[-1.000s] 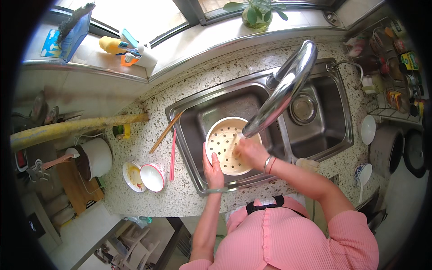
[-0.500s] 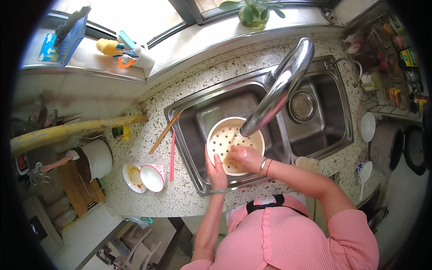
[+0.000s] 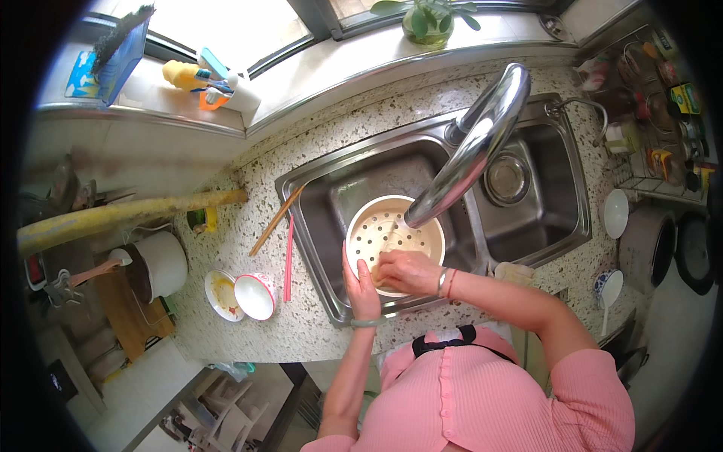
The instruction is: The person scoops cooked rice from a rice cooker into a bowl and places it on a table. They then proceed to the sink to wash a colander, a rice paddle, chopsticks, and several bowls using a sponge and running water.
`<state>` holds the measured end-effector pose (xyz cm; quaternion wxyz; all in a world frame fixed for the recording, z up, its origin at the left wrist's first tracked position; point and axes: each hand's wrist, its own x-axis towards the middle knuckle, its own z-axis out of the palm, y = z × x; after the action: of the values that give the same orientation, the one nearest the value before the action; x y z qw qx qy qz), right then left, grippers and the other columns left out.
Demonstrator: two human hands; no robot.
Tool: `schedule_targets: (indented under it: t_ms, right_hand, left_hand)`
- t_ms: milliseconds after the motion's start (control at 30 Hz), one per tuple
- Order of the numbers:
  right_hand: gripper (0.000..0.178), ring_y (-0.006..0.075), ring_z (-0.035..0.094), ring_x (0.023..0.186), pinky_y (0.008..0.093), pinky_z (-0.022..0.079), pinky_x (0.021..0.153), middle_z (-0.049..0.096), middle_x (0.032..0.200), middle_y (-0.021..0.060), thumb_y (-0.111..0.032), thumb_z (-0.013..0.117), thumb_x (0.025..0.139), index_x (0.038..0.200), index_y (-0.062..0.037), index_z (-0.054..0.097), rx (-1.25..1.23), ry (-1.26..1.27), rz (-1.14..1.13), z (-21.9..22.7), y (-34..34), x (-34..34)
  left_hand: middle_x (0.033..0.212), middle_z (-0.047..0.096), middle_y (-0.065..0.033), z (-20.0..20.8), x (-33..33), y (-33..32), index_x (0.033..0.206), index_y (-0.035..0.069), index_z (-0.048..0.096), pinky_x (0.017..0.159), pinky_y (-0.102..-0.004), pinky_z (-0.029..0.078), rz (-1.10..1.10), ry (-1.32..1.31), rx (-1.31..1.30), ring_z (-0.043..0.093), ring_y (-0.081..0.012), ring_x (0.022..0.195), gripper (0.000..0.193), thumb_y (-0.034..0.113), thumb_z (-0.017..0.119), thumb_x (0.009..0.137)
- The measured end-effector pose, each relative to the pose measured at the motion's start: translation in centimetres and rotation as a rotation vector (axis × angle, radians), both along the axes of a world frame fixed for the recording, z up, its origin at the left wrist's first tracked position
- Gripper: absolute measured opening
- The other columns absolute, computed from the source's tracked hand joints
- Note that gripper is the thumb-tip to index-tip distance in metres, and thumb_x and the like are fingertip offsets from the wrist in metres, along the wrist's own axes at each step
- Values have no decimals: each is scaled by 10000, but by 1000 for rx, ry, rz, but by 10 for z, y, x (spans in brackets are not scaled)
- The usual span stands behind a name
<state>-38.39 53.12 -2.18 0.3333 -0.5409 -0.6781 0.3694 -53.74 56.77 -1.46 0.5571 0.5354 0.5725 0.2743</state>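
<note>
A round cream colander (image 3: pixel 374 227) with dark holes sits in the larger left basin of the steel sink (image 3: pixel 376 167), under the tip of the chrome faucet (image 3: pixel 476 154). Water seems to run from the spout into it. My left hand (image 3: pixel 364 292) grips the colander's near-left side, thumb over the rim and fingers along the outer wall. Inside the near part of the colander is my right hand (image 3: pixel 410 273), its fingers curled and pressed down against the inner surface. Whatever those fingers hold, if anything, is hidden; a tan patch shows beside the fingertips.
Left of the sink lie brown chopsticks (image 3: pixel 276 221), pink chopsticks (image 3: pixel 289 260), a white bowl (image 3: pixel 254 298) and a soiled bowl (image 3: pixel 221 290). A yellow pipe (image 3: pixel 135 211) juts in from the left. The right basin holds a round strainer (image 3: pixel 507 178). A tan cloth (image 3: pixel 514 273) rests at the front edge.
My right hand has shifted slightly toward my left hand, and its fingers have curled in. My left hand keeps its grip on the colander, which has barely moved.
</note>
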Motion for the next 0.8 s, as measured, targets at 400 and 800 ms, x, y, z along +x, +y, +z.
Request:
schedule_targets:
  t_ms: [400, 800]
  right_hand:
    - [113, 312, 615, 811, 413, 517, 719, 590, 932, 121, -100, 628, 810, 905, -39, 634, -88, -31, -294, -34, 38, -16]
    - [216, 270, 616, 816, 345, 508, 701, 583, 996, 134, -90, 708, 814, 1016, -41, 653, 58, 277, -538, 21, 41, -13]
  left_hand:
    - [1365, 460, -215, 12, 18, -5, 1438, 7, 346, 1032, -389, 366, -104, 146, 69, 471, -300, 1240, 497, 251, 434, 1014]
    - [1356, 476, -213, 3, 5, 4, 1435, -21, 336, 1029, -379, 372, -245, 245, 64, 478, -317, 1244, 506, 181, 451, 986]
